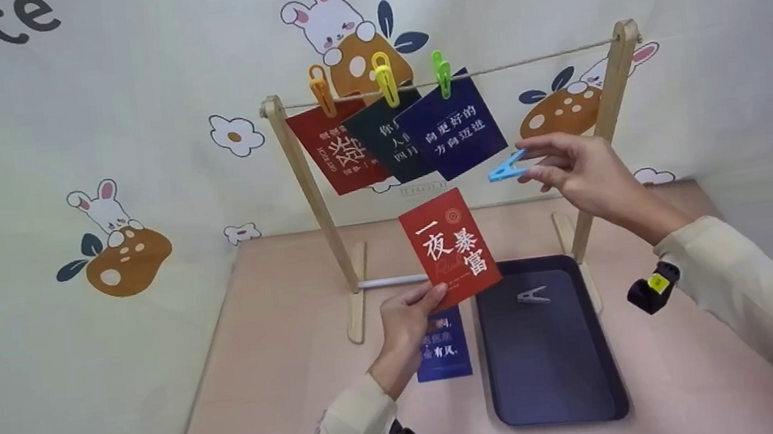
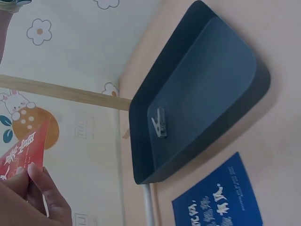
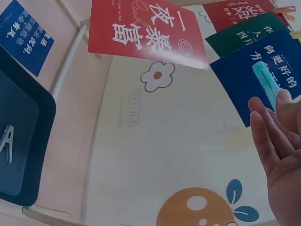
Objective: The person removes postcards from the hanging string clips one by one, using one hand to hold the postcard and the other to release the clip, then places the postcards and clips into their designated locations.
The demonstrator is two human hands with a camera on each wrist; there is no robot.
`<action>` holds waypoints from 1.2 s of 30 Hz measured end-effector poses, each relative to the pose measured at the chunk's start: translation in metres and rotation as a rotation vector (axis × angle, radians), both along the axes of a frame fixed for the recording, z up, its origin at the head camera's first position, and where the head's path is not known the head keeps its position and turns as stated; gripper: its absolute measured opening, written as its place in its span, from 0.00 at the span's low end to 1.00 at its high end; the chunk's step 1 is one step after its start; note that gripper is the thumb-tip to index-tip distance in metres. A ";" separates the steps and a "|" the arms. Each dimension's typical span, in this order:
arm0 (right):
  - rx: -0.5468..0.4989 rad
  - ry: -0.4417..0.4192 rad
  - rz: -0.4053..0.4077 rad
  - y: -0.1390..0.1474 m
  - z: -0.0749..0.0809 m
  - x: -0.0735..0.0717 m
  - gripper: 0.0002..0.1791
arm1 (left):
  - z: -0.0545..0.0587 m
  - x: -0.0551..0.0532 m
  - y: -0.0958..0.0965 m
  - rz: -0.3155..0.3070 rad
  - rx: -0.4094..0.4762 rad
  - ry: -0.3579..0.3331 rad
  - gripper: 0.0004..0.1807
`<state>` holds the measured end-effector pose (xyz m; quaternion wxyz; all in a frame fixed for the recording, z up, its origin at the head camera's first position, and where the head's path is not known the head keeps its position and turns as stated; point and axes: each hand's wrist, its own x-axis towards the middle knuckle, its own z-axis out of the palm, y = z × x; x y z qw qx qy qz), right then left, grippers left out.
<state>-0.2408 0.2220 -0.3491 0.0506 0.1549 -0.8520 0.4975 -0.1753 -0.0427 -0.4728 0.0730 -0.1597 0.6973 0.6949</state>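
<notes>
My left hand (image 1: 407, 325) pinches a red card (image 1: 451, 247) with white characters by its lower edge, below the string. Between the thumb and fingers of my right hand (image 1: 576, 168) is a light blue clothespin (image 1: 507, 167), just right of the hanging cards. On the string (image 1: 523, 64) hang a red card (image 1: 334, 150), a dark green card (image 1: 384, 136) and a dark blue card (image 1: 453, 128). An orange clothespin (image 1: 321, 91), a yellow clothespin (image 1: 385, 80) and a green clothespin (image 1: 442, 74) hold them, one each. The cards partly overlap.
A wooden frame (image 1: 314, 196) carries the string between two posts. On the table (image 1: 288, 376) stands a dark tray (image 1: 552, 366) with a white-grey clothespin (image 1: 533, 295) in it. Left of the tray lies a blue card (image 1: 444, 357), partly hidden by the left hand and red card.
</notes>
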 end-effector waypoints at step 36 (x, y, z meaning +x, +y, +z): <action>0.004 -0.185 -0.039 -0.003 -0.144 0.031 0.20 | -0.074 0.029 -0.044 -0.025 -0.065 -0.265 0.17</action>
